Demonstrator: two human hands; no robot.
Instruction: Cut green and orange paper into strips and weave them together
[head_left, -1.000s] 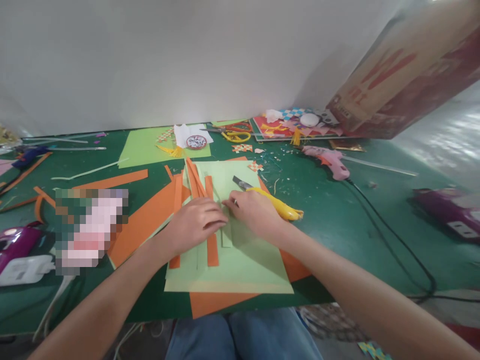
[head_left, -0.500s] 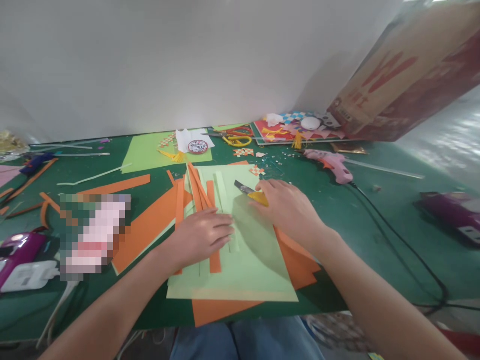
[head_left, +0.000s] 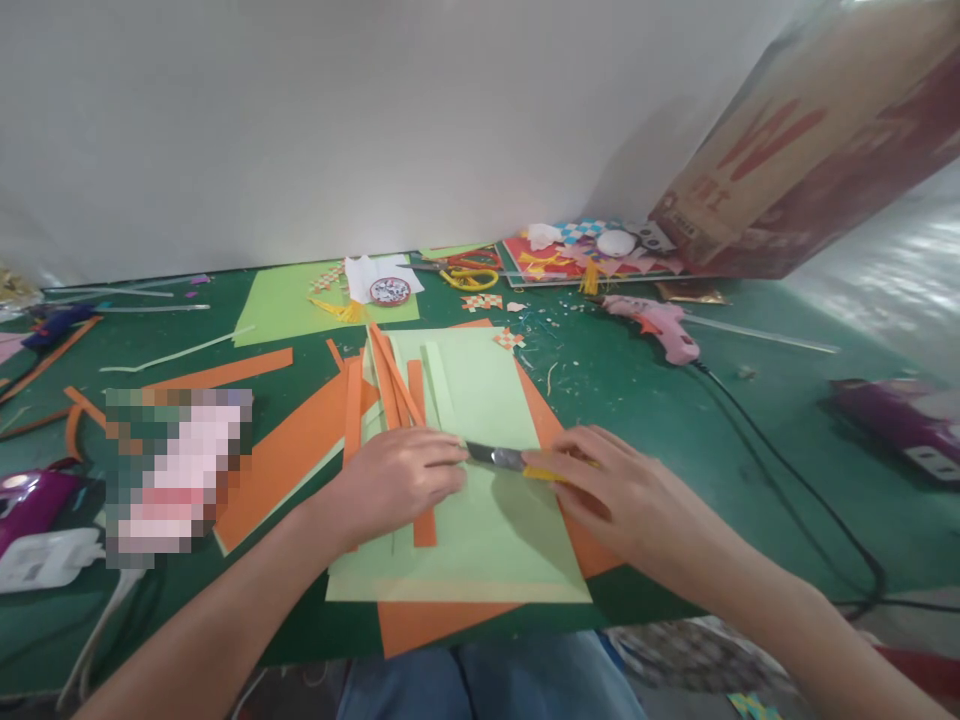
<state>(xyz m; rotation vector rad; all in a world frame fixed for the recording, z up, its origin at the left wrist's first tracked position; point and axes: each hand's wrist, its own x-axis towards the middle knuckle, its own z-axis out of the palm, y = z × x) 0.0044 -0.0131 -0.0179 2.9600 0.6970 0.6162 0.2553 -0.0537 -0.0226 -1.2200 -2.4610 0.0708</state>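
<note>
- Orange strips (head_left: 416, 400) lie fanned on the left part of the green sheet (head_left: 487, 520), which rests on orange paper on the counter (head_left: 637, 390).
- Left hand (head_left: 397, 480) presses flat, fingers spread, pinning strips and sheet; it grips nothing.
- Knife (head_left: 499, 458) (blade out, tip at the left fingertips) lies across the sheet.
- Right hand (head_left: 622, 495) is closed around the knife's yellow handle.
- Judged step: cutting the sheet. The next stroke needs the left fingertips kept off the blade's line.
</note>
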